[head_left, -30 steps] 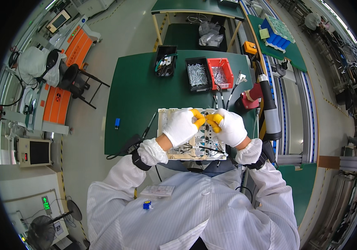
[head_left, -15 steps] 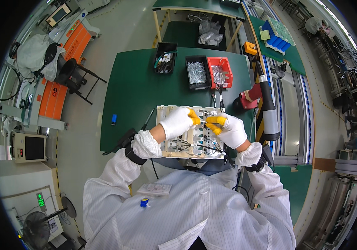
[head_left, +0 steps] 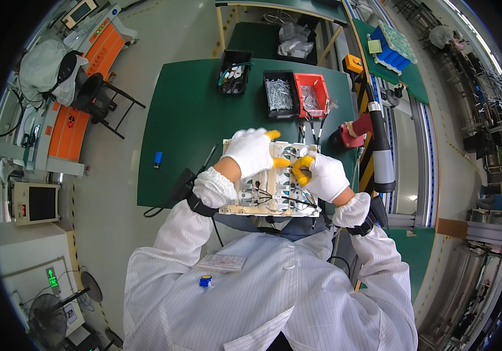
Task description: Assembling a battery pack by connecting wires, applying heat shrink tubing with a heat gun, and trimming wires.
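Observation:
A cream-coloured plastic frame [head_left: 245,209] with black wires and metal strips lies at the near edge of the green table. My left hand [head_left: 249,153], in a white glove with yellow fingertips, rests over its far left part. The thumb and forefinger are spread, with nothing visible between them. Over the right part, my right hand [head_left: 325,176], gloved alike, has thumb and forefinger curled together in a pinch; what they hold, if anything, is too small to make out. Black cables [head_left: 315,130] stick out beyond the frame's far right side.
Further back stand a black bin of screws [head_left: 280,95], a red bin [head_left: 311,95] and a black tool box [head_left: 234,73]. A red-and-black power tool [head_left: 353,133] sits to the right beside a grey-black cylinder [head_left: 384,167]. A small blue object [head_left: 158,159] lies at left.
My left thumb and forefinger have spread apart and drawn away from my right fingertips. My right hand stays pinched over the frame. The whole view has shifted slightly.

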The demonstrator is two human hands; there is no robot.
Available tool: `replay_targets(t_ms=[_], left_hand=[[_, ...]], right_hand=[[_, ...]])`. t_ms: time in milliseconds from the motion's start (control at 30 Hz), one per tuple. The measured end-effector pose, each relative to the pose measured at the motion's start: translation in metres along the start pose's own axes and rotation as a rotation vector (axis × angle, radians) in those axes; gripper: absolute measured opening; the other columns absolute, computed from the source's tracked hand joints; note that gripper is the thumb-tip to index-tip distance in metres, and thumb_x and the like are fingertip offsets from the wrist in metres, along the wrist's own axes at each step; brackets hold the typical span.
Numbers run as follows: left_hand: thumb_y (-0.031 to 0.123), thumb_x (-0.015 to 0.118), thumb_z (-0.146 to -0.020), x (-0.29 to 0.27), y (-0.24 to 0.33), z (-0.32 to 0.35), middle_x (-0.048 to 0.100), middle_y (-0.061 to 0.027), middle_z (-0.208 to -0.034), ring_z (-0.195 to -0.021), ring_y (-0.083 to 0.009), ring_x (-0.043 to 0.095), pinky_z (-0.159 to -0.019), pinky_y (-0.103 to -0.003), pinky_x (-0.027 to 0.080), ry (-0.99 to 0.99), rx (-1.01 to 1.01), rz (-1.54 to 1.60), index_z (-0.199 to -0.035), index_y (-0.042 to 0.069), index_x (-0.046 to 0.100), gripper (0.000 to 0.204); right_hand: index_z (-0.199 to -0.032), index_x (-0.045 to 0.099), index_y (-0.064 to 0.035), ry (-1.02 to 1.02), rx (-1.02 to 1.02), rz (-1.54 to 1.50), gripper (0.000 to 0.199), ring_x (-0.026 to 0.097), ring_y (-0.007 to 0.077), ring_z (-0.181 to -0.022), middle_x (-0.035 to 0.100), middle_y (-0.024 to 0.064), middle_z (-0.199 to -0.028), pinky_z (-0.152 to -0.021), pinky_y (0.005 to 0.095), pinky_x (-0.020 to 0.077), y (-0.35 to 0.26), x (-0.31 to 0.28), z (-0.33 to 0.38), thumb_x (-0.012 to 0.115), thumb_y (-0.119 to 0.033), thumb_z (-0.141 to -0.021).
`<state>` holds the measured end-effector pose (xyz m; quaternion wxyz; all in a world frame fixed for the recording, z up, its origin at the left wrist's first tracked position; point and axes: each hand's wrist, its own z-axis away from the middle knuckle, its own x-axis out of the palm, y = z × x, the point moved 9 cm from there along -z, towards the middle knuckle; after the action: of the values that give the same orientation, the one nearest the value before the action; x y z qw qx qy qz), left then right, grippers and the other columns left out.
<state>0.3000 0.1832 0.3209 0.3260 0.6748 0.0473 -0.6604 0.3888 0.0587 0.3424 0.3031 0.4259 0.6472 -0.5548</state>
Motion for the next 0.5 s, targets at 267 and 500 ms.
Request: replay_targets(t_ms=[267,500], left_hand=[[0.063,0.076,-0.073,0.0165,-0.0043,-0.0025,0.071,-0.0107,-0.108,-0.108,-0.0273,0.065,-0.092,-0.044,0.048,-0.197,-0.025,-0.056,-0.110,0.008,0.073,0.066],[0.045,0.079,-0.073,0.0115,-0.0037,-0.0019,0.069,-0.0124,-0.107,-0.105,-0.0291,0.064,-0.091,-0.044,0.047,-0.234,-0.045,-0.011,-0.109,0.007,0.072,0.052]], right_hand=[[-0.086,0.070,-0.0118,0.027,-0.029,-0.046,0.017,0.067,0.0282,-0.073,0.066,0.0063,-0.083,-0.064,0.0343,0.0552,-0.0048,-0.0023,-0.0002,0.079,-0.010,-0.072],[-0.084,0.069,-0.0127,0.013,-0.053,-0.084,0.014,0.066,0.0286,-0.072,0.066,0.0061,-0.082,-0.063,0.0358,0.0540,-0.0055,-0.0027,-0.0008,0.077,-0.012,-0.073]])
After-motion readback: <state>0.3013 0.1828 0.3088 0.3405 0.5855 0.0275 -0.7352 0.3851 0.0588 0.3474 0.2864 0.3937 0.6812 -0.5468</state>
